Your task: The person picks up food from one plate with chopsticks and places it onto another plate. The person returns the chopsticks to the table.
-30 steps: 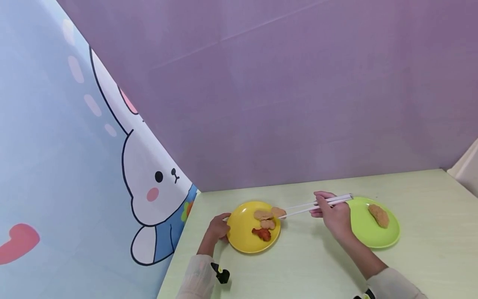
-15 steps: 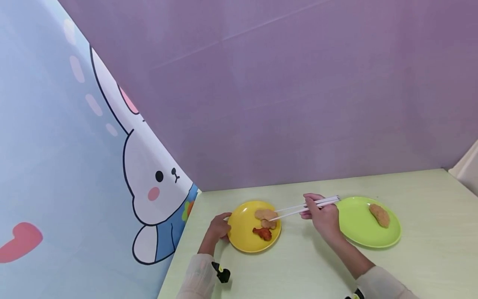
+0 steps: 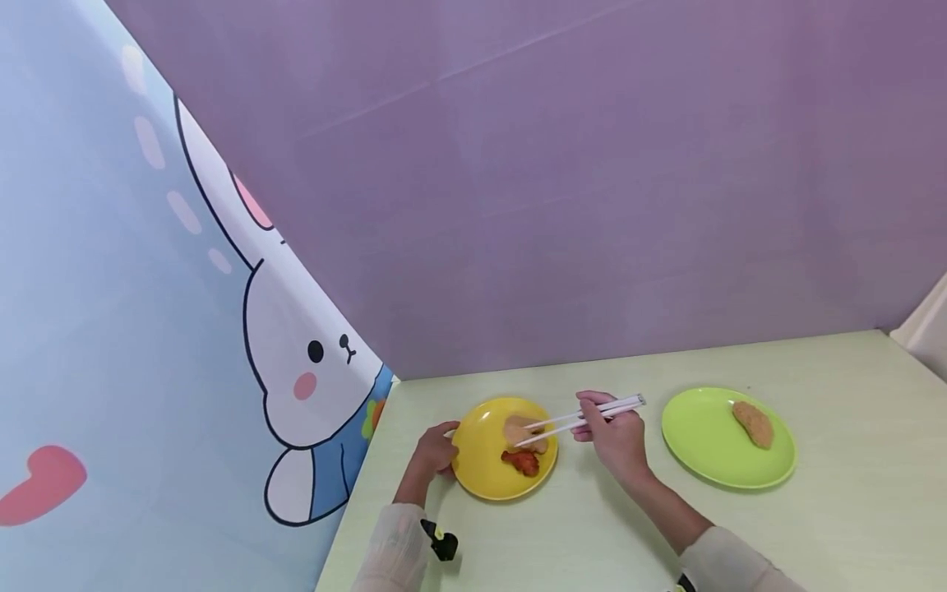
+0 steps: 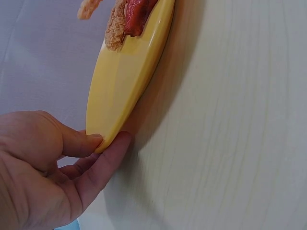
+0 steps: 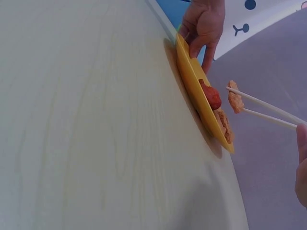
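Note:
My left hand (image 3: 435,450) pinches the left rim of a yellow plate (image 3: 473,460), thumb on top and fingers below in the left wrist view. A red-brown chicken drumstick (image 3: 521,463) lies on the plate, beside breaded chicken (image 5: 223,125) that is partly hidden in the head view. In my right hand (image 3: 620,440) I hold a pair of white chopsticks (image 3: 573,421). Their tips grip a breaded chicken piece (image 5: 235,98), which hangs just above the plate, apart from the food below.
A green plate (image 3: 703,456) stands on the pale table (image 3: 562,543) to the right, with one breaded chicken piece (image 3: 753,425) on it. A purple backdrop (image 3: 592,205) rises behind the table, and a rabbit-print panel (image 3: 185,370) borders the left side.
My right hand has moved left with the chopsticks, carrying the breaded chicken piece from the yellow plate's right edge to over its food. The left hand keeps its place on the rim.

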`<action>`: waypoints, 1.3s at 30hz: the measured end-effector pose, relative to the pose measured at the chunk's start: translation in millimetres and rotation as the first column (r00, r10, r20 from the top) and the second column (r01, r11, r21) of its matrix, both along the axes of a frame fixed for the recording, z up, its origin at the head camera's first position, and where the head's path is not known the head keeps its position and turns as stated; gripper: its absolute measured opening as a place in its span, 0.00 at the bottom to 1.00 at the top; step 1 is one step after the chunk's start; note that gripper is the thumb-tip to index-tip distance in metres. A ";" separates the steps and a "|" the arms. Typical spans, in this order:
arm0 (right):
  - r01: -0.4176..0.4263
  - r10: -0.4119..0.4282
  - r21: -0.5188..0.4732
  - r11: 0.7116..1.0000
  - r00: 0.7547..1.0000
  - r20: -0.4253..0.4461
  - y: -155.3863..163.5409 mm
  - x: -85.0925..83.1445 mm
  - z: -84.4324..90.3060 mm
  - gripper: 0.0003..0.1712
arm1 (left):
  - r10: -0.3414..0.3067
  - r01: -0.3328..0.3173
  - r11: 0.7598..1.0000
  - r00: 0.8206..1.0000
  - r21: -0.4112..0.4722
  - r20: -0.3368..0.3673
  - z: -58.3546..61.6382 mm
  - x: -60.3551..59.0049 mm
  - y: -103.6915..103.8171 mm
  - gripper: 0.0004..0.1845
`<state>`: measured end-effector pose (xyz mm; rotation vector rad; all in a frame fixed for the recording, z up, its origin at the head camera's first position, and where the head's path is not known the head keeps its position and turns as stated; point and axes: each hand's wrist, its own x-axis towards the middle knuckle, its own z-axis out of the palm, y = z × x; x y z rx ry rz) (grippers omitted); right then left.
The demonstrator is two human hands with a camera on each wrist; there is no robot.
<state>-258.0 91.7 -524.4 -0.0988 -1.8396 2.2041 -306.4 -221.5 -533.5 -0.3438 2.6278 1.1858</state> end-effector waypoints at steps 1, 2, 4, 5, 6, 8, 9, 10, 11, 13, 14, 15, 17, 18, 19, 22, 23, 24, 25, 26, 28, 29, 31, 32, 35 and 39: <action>-0.001 0.001 0.002 1.000 1.000 0.003 -1.9 0.1 -0.5 0.14 | 0.002 -0.002 1.000 1.000 -0.002 0.000 0.5 0.4 0.1 0.34; -0.002 0.002 0.003 1.000 1.000 0.003 -3.8 0.3 -0.9 0.13 | 0.002 -0.002 1.000 1.000 -0.004 -0.001 1.0 0.9 0.3 0.34; -0.007 0.007 0.013 1.000 1.000 0.004 -7.4 0.6 -1.6 0.13 | 0.001 -0.001 1.000 1.000 -0.010 -0.004 1.9 1.6 0.4 0.33; -0.009 0.009 0.019 1.000 1.000 0.006 -9.2 0.9 -1.9 0.14 | 0.002 -0.002 1.000 1.000 -0.014 -0.005 2.2 1.7 0.5 0.33; -0.011 0.011 0.025 1.000 1.000 0.006 -10.9 1.3 -2.2 0.14 | 0.004 -0.004 1.000 1.000 -0.017 -0.004 2.2 1.7 0.7 0.33; -0.011 0.010 0.038 0.999 1.000 0.006 -13.9 2.1 -3.1 0.13 | 0.002 -0.002 1.000 1.000 -0.022 -0.004 1.6 1.6 0.9 0.33; -0.008 0.008 0.041 0.999 1.000 0.007 -15.4 2.4 -3.8 0.14 | 0.002 -0.002 1.000 1.000 -0.026 -0.002 1.2 1.5 1.1 0.33; -0.008 0.007 0.041 0.999 1.000 0.007 -16.9 2.3 -4.7 0.14 | 0.003 -0.003 1.000 1.000 -0.029 -0.002 0.7 1.2 1.2 0.33; -0.007 0.007 0.042 0.999 1.000 0.007 -18.4 2.0 -5.7 0.14 | 0.006 -0.006 1.000 1.000 -0.031 0.000 0.3 0.9 1.3 0.33; -0.008 0.008 0.042 0.999 1.000 0.004 -21.1 1.2 -8.0 0.14 | 0.008 -0.008 0.999 1.000 -0.036 -0.001 -0.4 0.7 1.7 0.34; -0.009 0.009 0.039 0.999 1.000 -0.001 -22.5 0.8 -8.9 0.13 | 0.010 -0.010 0.999 1.000 -0.040 -0.001 -0.8 0.5 1.8 0.34; -0.011 0.011 0.040 0.999 1.000 -0.003 -23.9 0.0 -10.2 0.14 | 0.012 -0.012 0.999 1.000 -0.043 -0.003 -1.2 0.4 1.8 0.34; -0.014 0.015 0.045 0.999 1.000 -0.010 -26.5 -1.0 -12.0 0.13 | 0.013 -0.013 0.999 1.000 -0.049 -0.005 -1.9 0.2 1.7 0.34; -0.013 0.014 0.050 0.999 1.000 -0.014 -27.6 -1.3 -12.7 0.13 | 0.011 -0.012 0.999 1.000 -0.052 -0.006 -2.0 0.2 1.7 0.34; -0.010 0.011 0.060 0.998 1.000 -0.019 -28.8 -1.6 -13.5 0.12 | 0.009 -0.010 0.998 1.000 -0.055 -0.007 -2.4 0.2 1.4 0.34; -0.005 0.006 0.080 0.997 1.000 -0.013 -32.1 0.0 -11.7 0.11 | 0.005 -0.005 0.998 1.000 -0.057 -0.008 -2.6 0.0 0.9 0.33; -0.004 0.005 0.086 0.996 1.000 -0.016 -32.9 0.0 -12.4 0.11 | 0.005 -0.005 0.999 1.000 -0.054 -0.009 -2.3 0.3 0.8 0.33; -0.003 0.004 0.090 0.996 1.000 -0.019 -33.8 -0.2 -12.8 0.11 | 0.004 -0.005 0.999 1.000 -0.052 -0.010 -2.0 0.6 0.8 0.33; -0.002 0.004 0.096 0.995 1.000 -0.018 -34.5 -0.1 -13.2 0.11 | 0.004 -0.004 0.999 1.000 -0.051 -0.010 -1.9 0.6 1.0 0.33; -0.003 0.004 0.099 0.995 1.000 -0.015 -35.1 0.0 -13.4 0.11 | 0.005 -0.005 0.999 1.000 -0.050 -0.009 -1.6 0.6 1.3 0.33; -0.003 0.005 0.109 0.994 1.000 -0.015 -36.4 -0.1 -14.1 0.11 | 0.009 -0.009 0.999 1.000 -0.049 -0.006 -1.4 0.5 1.9 0.33; -0.002 0.004 0.114 0.994 1.000 -0.021 -36.8 -2.2 -18.5 0.10 | 0.010 -0.010 0.999 1.000 -0.048 -0.005 -1.6 0.3 1.9 0.33; -0.001 0.003 0.126 0.992 1.000 -0.015 -37.8 -2.2 -19.2 0.10 | 0.005 -0.006 0.998 1.000 -0.055 -0.008 -2.7 -0.5 1.8 0.33; -0.001 0.003 0.132 0.991 1.000 -0.014 -38.1 -2.2 -19.6 0.10 | 0.007 -0.007 0.998 1.000 -0.055 -0.005 -3.2 -1.0 1.5 0.33; -0.006 0.008 0.128 0.992 1.000 -0.014 -38.5 -2.4 -20.6 0.11 | 0.002 -0.002 0.998 1.000 -0.059 -0.007 -4.5 -1.8 0.5 0.33; -0.011 0.012 0.099 0.995 1.000 -0.004 -37.3 -1.8 -20.0 0.11 | 0.001 -0.001 0.998 1.000 -0.057 -0.005 -4.6 -1.5 -0.8 0.33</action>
